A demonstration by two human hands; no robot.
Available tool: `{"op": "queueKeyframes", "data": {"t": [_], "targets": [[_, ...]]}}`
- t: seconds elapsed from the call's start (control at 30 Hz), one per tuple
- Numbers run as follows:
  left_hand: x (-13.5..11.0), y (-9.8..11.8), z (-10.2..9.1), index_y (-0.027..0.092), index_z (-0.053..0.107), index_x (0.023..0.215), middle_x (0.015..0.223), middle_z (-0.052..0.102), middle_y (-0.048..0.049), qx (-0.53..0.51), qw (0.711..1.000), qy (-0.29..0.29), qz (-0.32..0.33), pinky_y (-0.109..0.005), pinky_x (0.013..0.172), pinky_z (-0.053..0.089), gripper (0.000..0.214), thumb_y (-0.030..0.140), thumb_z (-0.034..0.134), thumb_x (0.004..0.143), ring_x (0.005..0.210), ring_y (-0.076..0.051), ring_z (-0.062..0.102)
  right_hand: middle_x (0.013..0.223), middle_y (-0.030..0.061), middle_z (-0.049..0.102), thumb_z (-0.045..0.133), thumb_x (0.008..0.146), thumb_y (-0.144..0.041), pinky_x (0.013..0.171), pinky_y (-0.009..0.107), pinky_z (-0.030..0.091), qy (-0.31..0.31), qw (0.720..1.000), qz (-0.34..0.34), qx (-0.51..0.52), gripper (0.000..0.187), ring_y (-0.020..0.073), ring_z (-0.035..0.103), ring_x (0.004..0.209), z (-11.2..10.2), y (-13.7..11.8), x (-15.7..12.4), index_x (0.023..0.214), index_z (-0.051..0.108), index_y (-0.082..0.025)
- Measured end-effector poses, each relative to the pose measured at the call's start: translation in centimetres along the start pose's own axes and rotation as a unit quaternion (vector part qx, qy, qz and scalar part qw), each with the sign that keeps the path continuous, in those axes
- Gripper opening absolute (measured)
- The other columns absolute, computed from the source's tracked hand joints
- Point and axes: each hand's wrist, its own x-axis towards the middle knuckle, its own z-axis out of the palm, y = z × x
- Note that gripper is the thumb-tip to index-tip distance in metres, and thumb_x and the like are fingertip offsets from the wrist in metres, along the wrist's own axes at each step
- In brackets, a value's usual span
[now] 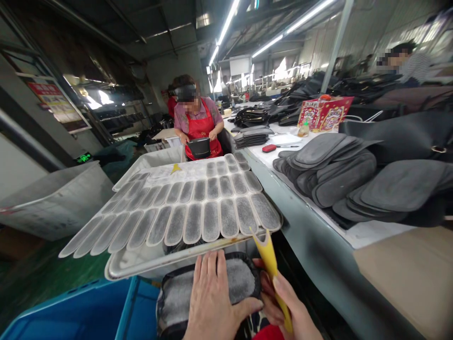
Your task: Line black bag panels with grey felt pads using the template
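Note:
My left hand lies flat with fingers stretched out on a grey felt-like pad set in a black rounded piece on my lap. My right hand is closed around a yellow flat tool whose tip points up toward the tray. Just ahead stands a metal tray covered with rows of several oval grey pads with pale rims.
A long grey worktable on the right bears stacks of grey oval pieces, black bags and a red printed box. A person in a red apron works opposite. A blue bin and a white tub stand left.

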Motion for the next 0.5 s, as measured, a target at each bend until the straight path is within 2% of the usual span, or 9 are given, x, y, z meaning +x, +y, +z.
{"op": "queueKeyframes", "data": {"t": [0.07,0.17,0.23,0.37,0.5], "targets": [[0.2,0.1,-0.2,0.001,0.032,0.147,0.154,0.029,-0.0223,-0.013,1.0,-0.005,0.0,-0.058,0.119,0.019,0.106,0.07,0.062,0.072,0.145,-0.038,0.021,0.06,-0.0095,0.04,0.077,0.07,-0.057,0.042,0.017,0.02,0.024,1.0,-0.016,0.005,0.058,0.0024,0.021,0.044,0.4,0.9,0.3,0.112,0.06,-0.02],[0.6,0.1,-0.8,0.001,0.035,0.145,0.153,0.029,-0.0233,-0.017,0.999,-0.038,-0.009,-0.058,0.118,0.021,0.104,0.068,0.063,0.071,0.144,-0.039,0.022,0.069,-0.0043,0.053,0.081,0.066,-0.054,0.049,0.02,0.038,0.08,0.995,-0.059,-0.031,0.053,0.0084,0.046,0.053,0.8,1.9,1.4,0.103,0.062,-0.021],[1.1,0.2,-1.1,0.001,0.035,0.146,0.153,0.028,-0.0225,-0.012,0.998,-0.058,-0.018,-0.057,0.118,0.022,0.103,0.066,0.063,0.071,0.144,-0.039,0.022,0.074,-0.0023,0.058,0.08,0.064,-0.057,0.057,0.024,0.045,0.101,0.99,-0.071,-0.075,0.052,0.0146,0.056,0.065,0.8,2.1,2.1,0.099,0.062,-0.022],[2.0,0.4,-1.6,0.002,0.033,0.147,0.155,0.028,-0.02,-0.018,0.998,-0.053,-0.036,-0.055,0.119,0.02,0.1,0.06,0.063,0.07,0.145,-0.038,0.021,0.073,-0.0029,0.058,0.075,0.067,-0.058,0.06,0.026,0.048,0.115,0.976,-0.081,-0.164,0.049,0.017,0.058,0.067,1.1,1.4,3.0,0.098,0.062,-0.022],[2.7,0.2,-1.5,0.004,0.042,0.143,0.151,0.039,-0.0194,-0.036,0.999,0.002,-0.033,-0.053,0.119,0.023,0.094,0.055,0.064,0.067,0.143,-0.037,0.03,0.07,-0.0037,0.058,0.076,0.066,-0.059,0.057,0.025,0.048,0.109,0.98,-0.092,-0.135,0.05,0.0159,0.058,0.064,1.9,1.0,3.5,0.096,0.061,-0.022]]}}
